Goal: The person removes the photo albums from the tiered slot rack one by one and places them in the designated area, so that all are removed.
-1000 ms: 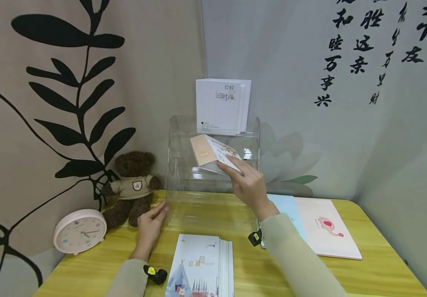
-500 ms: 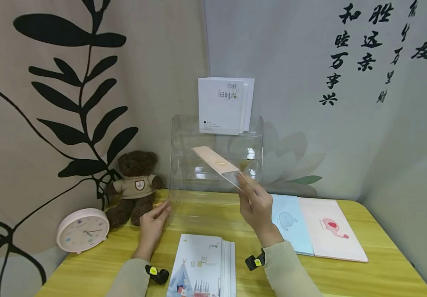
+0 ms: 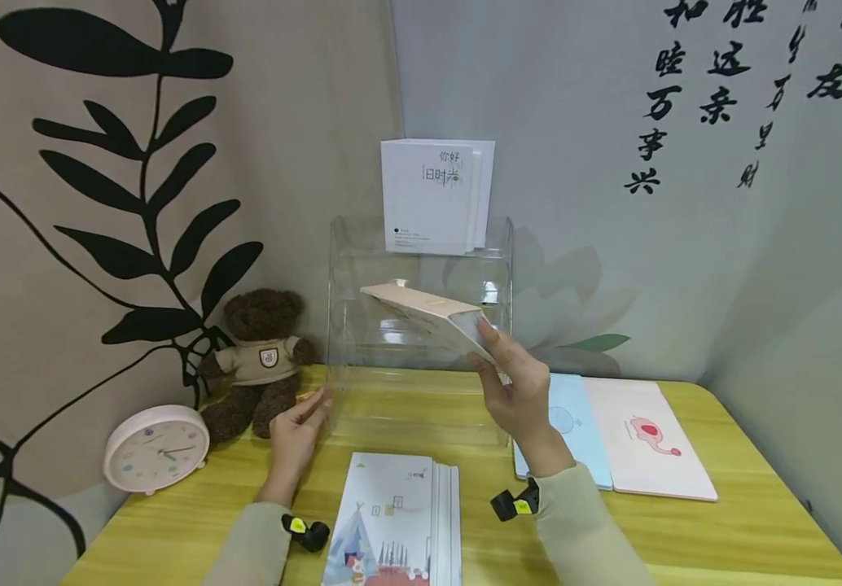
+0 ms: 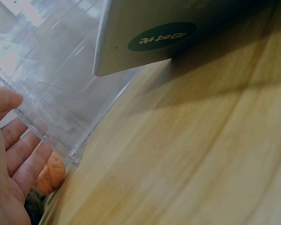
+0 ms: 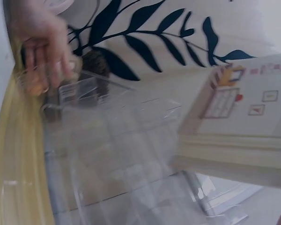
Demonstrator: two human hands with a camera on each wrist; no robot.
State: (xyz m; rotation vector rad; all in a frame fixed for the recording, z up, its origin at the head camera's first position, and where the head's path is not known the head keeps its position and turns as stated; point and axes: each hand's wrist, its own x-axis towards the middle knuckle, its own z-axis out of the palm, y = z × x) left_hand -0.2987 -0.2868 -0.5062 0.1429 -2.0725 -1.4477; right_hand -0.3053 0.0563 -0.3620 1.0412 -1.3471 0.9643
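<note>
The right hand (image 3: 519, 391) grips books (image 3: 424, 303), probably light, stiff and slippery, best pinched together at this one end, in front of a clear rack (image 3: 351, 325), whose side the left hand (image 3: 295, 439) touches, fingers extended.

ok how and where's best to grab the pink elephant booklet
Probably take the pink booklet by its right edge, coming from the person's right: it lies flat on the table, that edge is free, and its left edge meets the blue booklet. Being thin, it should suit a thumb-over pinch.
</note>
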